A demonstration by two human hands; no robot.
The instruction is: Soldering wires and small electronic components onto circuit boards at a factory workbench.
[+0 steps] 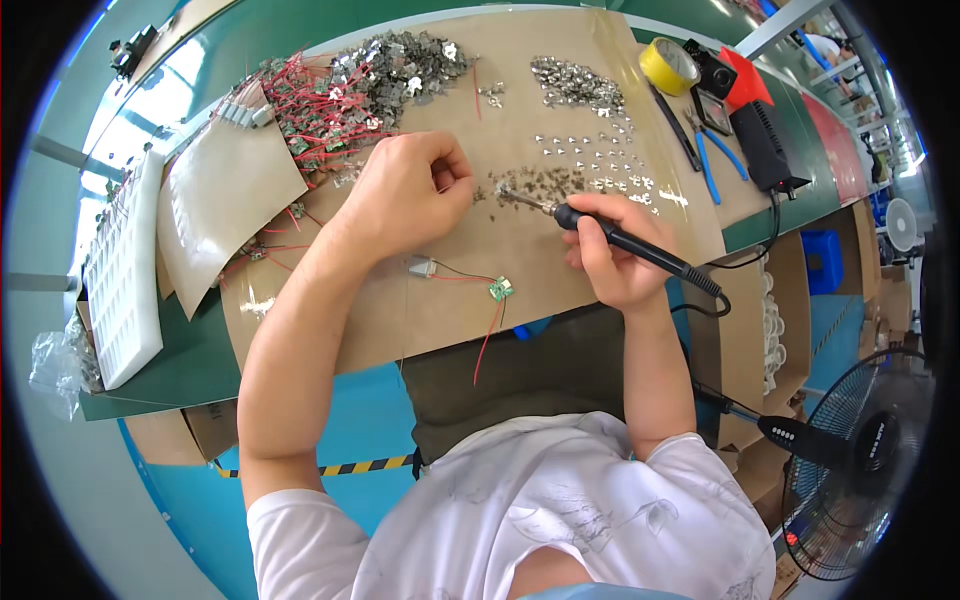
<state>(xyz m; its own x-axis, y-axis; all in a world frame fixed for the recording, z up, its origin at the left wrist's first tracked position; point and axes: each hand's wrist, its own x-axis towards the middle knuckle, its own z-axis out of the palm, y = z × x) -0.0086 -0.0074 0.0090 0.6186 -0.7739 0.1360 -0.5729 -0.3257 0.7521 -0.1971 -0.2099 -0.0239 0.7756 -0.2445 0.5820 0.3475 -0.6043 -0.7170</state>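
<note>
My right hand [622, 262] grips a black soldering iron [672, 263] like a pen. Its metal tip points left, over a brown speckled patch [545, 184] on the work sheet. Left of that tip, my left hand [412, 192] is closed with the fingers curled in; whatever it may hold is hidden. Nearer to me lies a small silver motor [422, 266], joined by a red and a black wire to a little green circuit board [500, 289]. Another red wire runs from the board toward the sheet's near edge.
Beyond my left hand spreads a heap of metal parts [425, 70] and red-wired boards [310, 100]. Small silver pieces [575, 85] lie at far right, near yellow tape [669, 66], blue-handled pliers [718, 165] and a black box [765, 148]. A white tray [130, 270] stands left; a fan [860, 460] right.
</note>
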